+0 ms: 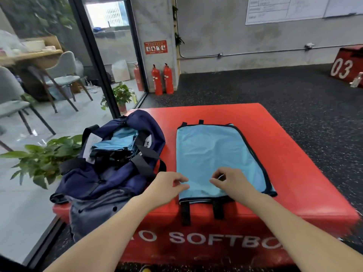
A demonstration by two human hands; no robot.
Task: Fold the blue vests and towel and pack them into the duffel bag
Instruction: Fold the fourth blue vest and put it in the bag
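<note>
A light blue vest (216, 154) of thin, slightly crinkled cloth lies flat as a long rectangle on the red padded soft box (294, 173), its edges bound in dark trim and two black straps (202, 211) hanging over the box's near edge. The left hand (169, 184) rests at the vest's near left edge with thumb and fingers curled together, apparently pinching the fabric, though the blur makes the contact hard to confirm. The right hand (229, 181) sits on the near part of the vest, its fingers bent down and bunched on the cloth in a loose pinch. Just left of the vest, the navy duffel bag (117, 167) slumps open on the same box, soft and creased, with black webbing handles; folded light blue fabric (117, 142) lies stacked inside. The box's glossy vinyl front carries white block letters. Leafy green plants (45, 156) stand beside the bag, and red fire extinguishers (163, 79) against the grey wall.
</note>
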